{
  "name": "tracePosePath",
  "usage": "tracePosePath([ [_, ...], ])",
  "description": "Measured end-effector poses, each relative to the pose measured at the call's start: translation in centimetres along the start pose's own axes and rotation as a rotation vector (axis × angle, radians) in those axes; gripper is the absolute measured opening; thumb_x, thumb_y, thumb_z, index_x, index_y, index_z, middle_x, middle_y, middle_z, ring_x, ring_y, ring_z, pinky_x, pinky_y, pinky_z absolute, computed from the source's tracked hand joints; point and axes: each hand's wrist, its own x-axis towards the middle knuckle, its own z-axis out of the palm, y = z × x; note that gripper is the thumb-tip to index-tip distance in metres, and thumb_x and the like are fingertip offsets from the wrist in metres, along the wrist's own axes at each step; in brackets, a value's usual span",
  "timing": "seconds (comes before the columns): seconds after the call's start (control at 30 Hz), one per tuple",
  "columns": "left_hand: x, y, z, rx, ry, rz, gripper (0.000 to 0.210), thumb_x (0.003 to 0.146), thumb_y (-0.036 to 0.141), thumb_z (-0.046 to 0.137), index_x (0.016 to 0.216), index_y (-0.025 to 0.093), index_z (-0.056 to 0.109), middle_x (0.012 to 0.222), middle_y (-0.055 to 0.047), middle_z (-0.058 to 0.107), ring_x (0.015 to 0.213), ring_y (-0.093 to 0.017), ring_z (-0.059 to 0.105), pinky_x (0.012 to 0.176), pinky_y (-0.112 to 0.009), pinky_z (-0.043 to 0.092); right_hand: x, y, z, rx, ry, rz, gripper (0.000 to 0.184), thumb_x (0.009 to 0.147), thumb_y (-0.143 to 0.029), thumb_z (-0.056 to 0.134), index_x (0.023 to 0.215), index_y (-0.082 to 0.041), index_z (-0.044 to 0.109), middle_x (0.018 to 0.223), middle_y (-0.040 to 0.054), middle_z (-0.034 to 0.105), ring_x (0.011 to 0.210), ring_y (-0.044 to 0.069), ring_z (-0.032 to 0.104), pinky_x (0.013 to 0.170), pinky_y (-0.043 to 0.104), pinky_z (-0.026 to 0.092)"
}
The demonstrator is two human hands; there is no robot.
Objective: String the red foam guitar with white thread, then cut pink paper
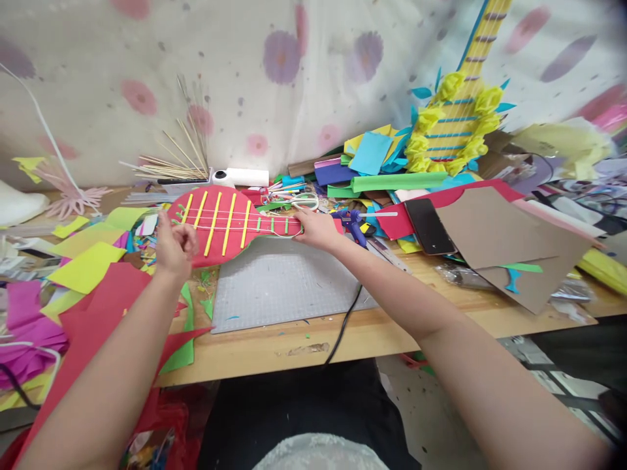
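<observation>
Nearest my camera is a pale patterned garment (321, 454), with black cloth (304, 411) beyond it, below the table edge. On my far left, crumpled magenta paper (34, 326) and smooth yellow sheets (88, 264) crowd the surface, and a pointed red offcut (102, 307) lies partly under the left forearm. Thin wooden sticks (166, 168) fan out behind. My left hand (177, 248) is raised at the body end of the rounded red paper guitar (234, 225), its fingers curled narrow; I cannot tell whether they pinch a string. The guitar, ribbed with yellow strips, is above the far part of a grey gridded mat (284, 281). My right hand (316, 228) holds its neck, fingers closed around it, with a blue glue gun (353, 225) just beside. Further right, a yellow guitar (448, 143) ringed with ruffled flowers stands behind a black phone (430, 227) and flat brown cardboard (494, 225). Everything crowds a wooden table (235, 359) before a flower-printed curtain (220, 65).
</observation>
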Motion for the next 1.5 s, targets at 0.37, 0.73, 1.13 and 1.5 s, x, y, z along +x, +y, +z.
tracePosePath([
  [0.37,-1.7,-1.4,4.1,-0.413,-0.417,-0.346,0.050,0.089,0.052,0.032,0.100,0.015,0.063,0.103,-0.016,0.067,0.099,-0.024,0.064,0.081,-0.040,0.053,2.2,-1.1,0.7,-0.054,-0.127,0.108,0.076,0.068,-0.035,0.073,0.136,-0.019,0.043,0.143,0.0155,0.043,0.117,0.031,0.052,0.087,0.038,0.047],
  [0.73,-3.5,-1.7,6.8,0.360,-0.464,-0.102,0.056,0.086,0.056,0.036,0.043,0.019,0.039,0.038,0.002,0.033,0.042,-0.010,0.037,0.046,-0.024,0.034,-1.1,-3.7,-1.2,-0.102,0.066,0.143,0.039,0.086,-0.037,0.055,0.120,-0.018,0.059,0.129,0.0135,0.057,0.122,0.036,0.042,0.101,0.065,0.023],
  [1.13,-1.9,-0.7,3.8,0.601,-0.223,0.003,0.047,0.078,0.055,0.052,0.048,0.019,0.051,0.045,-0.001,0.046,0.050,-0.015,0.046,0.049,-0.026,0.034,-1.8,-1.1,-0.7,0.155,0.057,0.203,0.032,0.094,-0.031,0.040,0.102,-0.016,0.067,0.096,0.0117,0.070,0.090,0.023,0.063,0.077,0.031,0.041],
  [1.5,-6.3,1.6,12.3,-0.431,-0.559,-0.476,0.064,0.093,0.038,0.007,0.087,0.020,0.068,0.102,-0.011,0.070,0.098,-0.015,0.065,0.078,-0.028,0.054,-5.2,-5.0,4.0,0.299,0.143,-0.498,0.062,0.094,-0.053,0.027,0.147,-0.021,0.030,0.152,0.0068,0.031,0.143,0.021,0.020,0.116,0.046,0.014],
])
